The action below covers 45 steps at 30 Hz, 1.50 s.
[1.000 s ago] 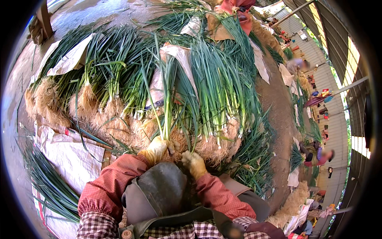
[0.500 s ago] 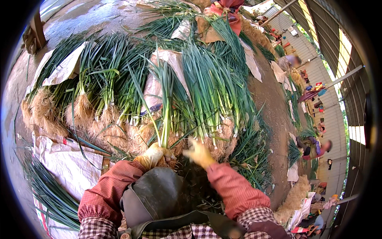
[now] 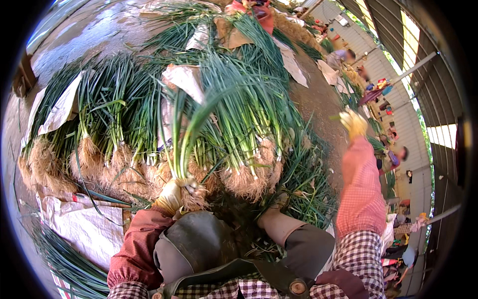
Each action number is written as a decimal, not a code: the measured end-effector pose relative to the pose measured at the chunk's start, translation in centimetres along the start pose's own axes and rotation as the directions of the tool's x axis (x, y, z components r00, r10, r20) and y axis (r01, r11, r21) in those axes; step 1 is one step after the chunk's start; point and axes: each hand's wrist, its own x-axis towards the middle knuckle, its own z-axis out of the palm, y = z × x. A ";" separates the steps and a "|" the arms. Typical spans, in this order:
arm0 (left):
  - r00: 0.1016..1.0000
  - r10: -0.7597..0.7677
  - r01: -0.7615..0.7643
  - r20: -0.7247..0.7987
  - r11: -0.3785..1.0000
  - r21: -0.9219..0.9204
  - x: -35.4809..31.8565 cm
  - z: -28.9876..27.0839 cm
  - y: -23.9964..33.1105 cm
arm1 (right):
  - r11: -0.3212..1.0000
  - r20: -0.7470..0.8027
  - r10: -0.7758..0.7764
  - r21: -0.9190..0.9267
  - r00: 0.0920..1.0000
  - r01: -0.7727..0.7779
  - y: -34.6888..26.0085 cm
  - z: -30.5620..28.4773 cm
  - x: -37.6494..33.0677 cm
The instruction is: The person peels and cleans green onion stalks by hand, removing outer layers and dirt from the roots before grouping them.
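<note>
My left hand, in a pale yellow glove, is closed around the lower stems of a few green onions. Their pale roots stick out beside the glove, above my knee, and the green leaves rise and curve to the upper right. My right hand, also gloved, is stretched far out to the right over the ground. Motion blurs its fingers, with a small greenish bit at their tips. In front of me lies a wide row of green onions, roots toward me.
A white woven sack lies at the left, with more green onions beside it. Loose leaves are heaped right of the row. Another person is at the far end, and several people sit along the right under a metal roof.
My right hand has swung from beside the onion roots far out to the right. My left hand has shifted slightly left with the green onions, whose leaves now bend over. The view has shifted.
</note>
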 end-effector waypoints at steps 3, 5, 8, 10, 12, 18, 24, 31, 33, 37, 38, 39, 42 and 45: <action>0.989 0.109 -0.086 -0.099 0.974 0.211 2.2 -1.0 -0.5 | 0.628 -0.292 0.016 -0.741 0.956 -0.237 8.0 -13.1 -2.7; 0.996 0.089 -0.092 0.026 0.915 0.392 2.9 -0.5 -1.1 | 0.056 -0.207 0.402 -0.967 0.892 -0.250 11.4 -16.7 -7.0; 0.998 0.052 -0.035 -0.034 0.916 0.400 1.8 2.5 -1.5 | 0.522 0.053 0.529 -0.807 0.847 -0.275 15.7 -8.6 -13.2; 0.998 0.053 -0.037 -0.020 0.876 0.481 1.2 3.3 -1.5 | 0.442 0.199 0.488 -0.896 0.850 -0.044 18.6 -2.9 -13.1; 0.997 0.052 -0.019 -0.052 0.861 0.508 0.9 2.8 -1.2 | 0.544 0.288 0.380 -0.838 0.879 0.040 21.4 1.8 -12.7; 0.994 0.050 0.010 -0.092 0.830 0.557 1.4 2.1 -0.5 | 0.522 0.098 0.532 -0.820 0.841 -0.234 23.3 9.0 -10.2; 0.998 0.053 -0.033 -0.023 0.849 0.528 0.2 3.0 0.6 | 0.906 0.406 0.371 -0.354 0.835 -0.231 18.2 18.0 -23.2; 0.993 0.046 0.028 -0.105 0.791 0.611 -0.4 0.6 0.0 | 0.778 0.759 0.617 -0.628 0.209 -0.014 16.2 20.6 -28.8; 0.991 0.088 -0.010 -0.098 0.791 0.612 0.0 0.3 0.2 | 0.855 0.600 0.212 -0.497 0.771 0.151 16.8 19.6 -25.7; 0.992 0.090 -0.021 -0.092 0.823 0.567 0.1 0.8 -0.3 | 0.918 0.371 0.271 -0.377 0.888 -0.123 17.9 21.4 -22.8; 0.990 0.127 -0.058 -0.069 0.786 0.615 0.1 0.8 -0.3 | 0.898 0.606 0.418 -0.389 0.677 -0.206 18.7 21.7 -22.9; 0.985 0.154 -0.076 -0.078 0.794 0.604 0.1 0.8 -0.1 | 0.881 0.543 0.435 -0.421 0.718 -0.215 18.0 22.6 -25.5; 0.980 0.152 -0.042 -0.127 0.786 0.616 0.6 1.7 -0.8 | 0.881 0.526 -0.084 -0.358 0.846 0.310 23.0 22.0 -29.2; 0.951 0.295 -0.172 -0.096 0.759 0.628 0.5 1.2 -1.0 | 0.838 0.722 -0.195 -0.228 0.664 0.495 20.0 21.7 -33.9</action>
